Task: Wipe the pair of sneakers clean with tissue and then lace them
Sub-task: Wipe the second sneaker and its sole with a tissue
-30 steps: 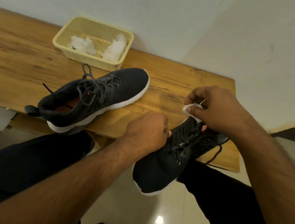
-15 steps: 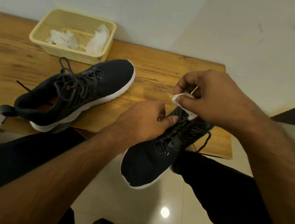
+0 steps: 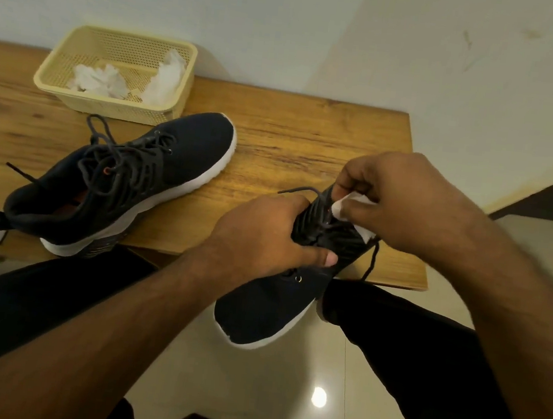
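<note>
Two dark sneakers, one on the desk, one held by two hands; one basket; two crumpled tissues inside; one tissue in hand.

Both hands curled in a grip — left, right.

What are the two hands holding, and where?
The left hand grips the dark sneaker across its laced middle. The right hand holds a white tissue at the sneaker's top, maybe the lace too.
</note>
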